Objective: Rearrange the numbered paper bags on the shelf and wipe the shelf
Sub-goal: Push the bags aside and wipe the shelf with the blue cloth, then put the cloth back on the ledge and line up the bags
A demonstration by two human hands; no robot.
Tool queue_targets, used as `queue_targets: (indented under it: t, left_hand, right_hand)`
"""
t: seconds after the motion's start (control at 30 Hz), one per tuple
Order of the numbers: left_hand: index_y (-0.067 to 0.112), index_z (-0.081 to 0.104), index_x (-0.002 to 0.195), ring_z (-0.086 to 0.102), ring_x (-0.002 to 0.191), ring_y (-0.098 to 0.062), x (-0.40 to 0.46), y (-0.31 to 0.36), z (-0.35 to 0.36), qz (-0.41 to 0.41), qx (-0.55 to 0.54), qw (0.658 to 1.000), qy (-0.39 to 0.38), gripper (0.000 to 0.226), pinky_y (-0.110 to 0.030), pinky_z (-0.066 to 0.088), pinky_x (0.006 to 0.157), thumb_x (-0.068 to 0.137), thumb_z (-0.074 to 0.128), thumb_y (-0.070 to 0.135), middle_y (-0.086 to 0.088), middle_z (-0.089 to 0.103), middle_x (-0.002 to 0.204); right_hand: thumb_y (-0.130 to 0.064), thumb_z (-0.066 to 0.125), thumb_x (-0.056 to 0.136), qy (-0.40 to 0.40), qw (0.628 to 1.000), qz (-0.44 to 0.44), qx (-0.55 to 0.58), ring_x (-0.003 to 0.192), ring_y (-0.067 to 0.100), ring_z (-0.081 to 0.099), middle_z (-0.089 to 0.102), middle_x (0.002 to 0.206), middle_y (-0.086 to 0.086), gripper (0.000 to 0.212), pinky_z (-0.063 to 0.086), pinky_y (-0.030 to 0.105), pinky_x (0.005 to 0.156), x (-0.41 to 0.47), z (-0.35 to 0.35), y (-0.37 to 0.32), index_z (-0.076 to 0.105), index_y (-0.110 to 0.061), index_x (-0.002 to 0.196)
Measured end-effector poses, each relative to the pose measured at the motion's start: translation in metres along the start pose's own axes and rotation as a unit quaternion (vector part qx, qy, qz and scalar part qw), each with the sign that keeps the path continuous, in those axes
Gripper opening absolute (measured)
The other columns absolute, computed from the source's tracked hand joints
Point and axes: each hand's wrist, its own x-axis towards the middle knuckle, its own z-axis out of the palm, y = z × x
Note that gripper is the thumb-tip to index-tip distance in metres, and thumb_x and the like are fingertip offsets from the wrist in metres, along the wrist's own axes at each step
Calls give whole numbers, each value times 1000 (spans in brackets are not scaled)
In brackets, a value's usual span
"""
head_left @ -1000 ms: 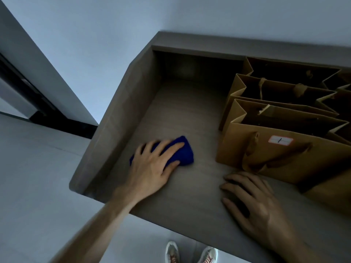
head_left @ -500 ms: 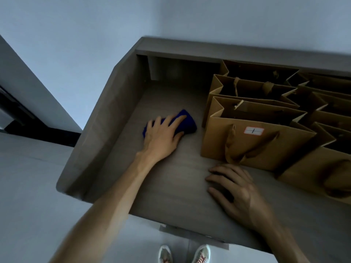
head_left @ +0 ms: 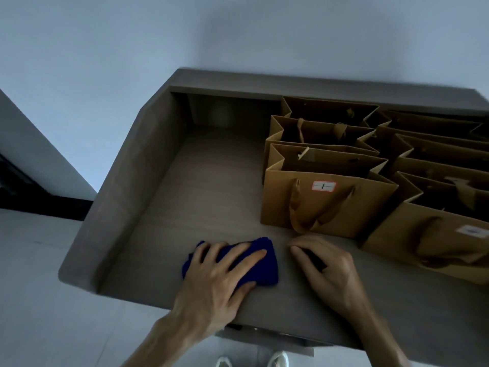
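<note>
On the grey wooden shelf [head_left: 206, 192] my left hand [head_left: 219, 276] presses a dark blue cloth [head_left: 266, 271] flat near the front edge, fingers spread and straight. My right hand [head_left: 328, 271] rests just to the right of the cloth, fingers bent, fingertips on the shelf. A dark shape lies under its palm; I cannot tell whether it is shadow or an object. Right behind that hand stands a brown paper bag [head_left: 349, 213] with a white label [head_left: 324, 186] marked 1. Several more open brown bags stand behind it [head_left: 320, 128] and to its right [head_left: 423, 242].
The shelf has a raised left side wall [head_left: 127, 197] and a back wall [head_left: 291, 86] against a pale wall. Bare shelf surface stretches from the cloth to the back left corner. Beyond the front edge, far below, are the floor and my shoes [head_left: 277, 360].
My left hand slid the cloth toward the back of the shelf, then pulled it to the front edge beside my right hand. The right hand stayed in front of bag 1.
</note>
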Motion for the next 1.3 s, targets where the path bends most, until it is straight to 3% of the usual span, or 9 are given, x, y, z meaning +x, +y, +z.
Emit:
queue_targets:
  t: [0.23, 0.33, 0.47, 0.63, 0.77, 0.87, 1.03, 1.17, 1.3]
  left_hand:
    - [32, 31, 143, 51, 112, -14, 37, 54, 16, 84, -47, 995, -19, 65, -41, 43, 101, 87, 45, 62, 13, 54, 130]
    - [36, 13, 149, 36, 126, -8, 47, 40, 11, 87, -99, 989, -71, 81, -26, 22, 110, 83, 43, 72, 15, 40, 143]
    - [38, 13, 148, 23, 137, -2, 36, 5, 6, 98, -138, 980, -105, 88, -21, 6, 115, 76, 49, 75, 15, 29, 151]
    - [35, 24, 145, 36, 127, -4, 35, -2, 1, 122, -118, 981, -97, 78, -24, 22, 109, 78, 56, 59, 13, 41, 142]
    - [45, 13, 140, 33, 126, -1, 45, -3, -12, 140, -141, 969, -149, 82, -26, 31, 109, 77, 66, 44, 12, 38, 142]
    - [55, 9, 138, 28, 125, 13, 52, -5, -40, 168, -180, 954, -168, 84, -12, 31, 105, 80, 69, 40, 30, 27, 137]
    - [47, 18, 143, 40, 118, 12, 85, 0, -122, 220, -167, 956, -100, 80, 1, 34, 93, 78, 64, 45, 37, 28, 132]
    - [34, 30, 144, 47, 116, 3, 136, 4, -171, 250, -132, 959, -27, 78, -9, 42, 93, 78, 73, 32, 16, 41, 138]
    - [29, 36, 142, 48, 112, 6, 189, 7, -199, 243, -119, 963, 26, 77, -3, 40, 88, 76, 74, 20, 17, 43, 134]
  right_hand:
    - [-47, 52, 92, 12, 993, 85, 77, 114, 4, 59, 63, 116, -19, 31, 48, 18, 93, -9, -33, -3, 66, -29, 113]
    - [-66, 51, 85, -78, 991, 92, 65, 126, 2, 48, 50, 132, -27, 45, 46, 21, 97, -18, -47, -1, 54, -45, 125]
    - [-80, 48, 75, -257, 961, 61, -85, 137, -12, 11, 7, 142, -47, 70, 18, 18, 111, -25, -39, 1, 14, -68, 136]
    - [-56, 56, 85, -178, 978, 7, -106, 131, 0, 30, 35, 141, -22, 63, 36, 27, 106, -30, -33, -3, 30, -48, 142]
    - [-45, 59, 84, -188, 979, -16, -72, 129, -4, 33, 35, 138, -25, 64, 44, 22, 100, -27, -44, -8, 28, -53, 140]
    - [-43, 62, 84, -181, 982, -40, -47, 128, -1, 39, 33, 140, -25, 64, 48, 19, 95, -18, -63, -17, 31, -49, 140]
    - [-32, 67, 85, -120, 982, -130, -62, 121, 7, 53, 43, 140, -3, 63, 51, 14, 89, 30, -111, -37, 41, -20, 141]
    - [-29, 69, 85, -69, 981, -162, -84, 115, 8, 57, 50, 134, -2, 59, 52, 17, 88, 86, -147, -50, 45, -16, 138]
    - [-28, 70, 85, -37, 982, -159, -92, 109, 10, 59, 55, 127, -6, 57, 53, 20, 84, 137, -174, -47, 48, -20, 137]
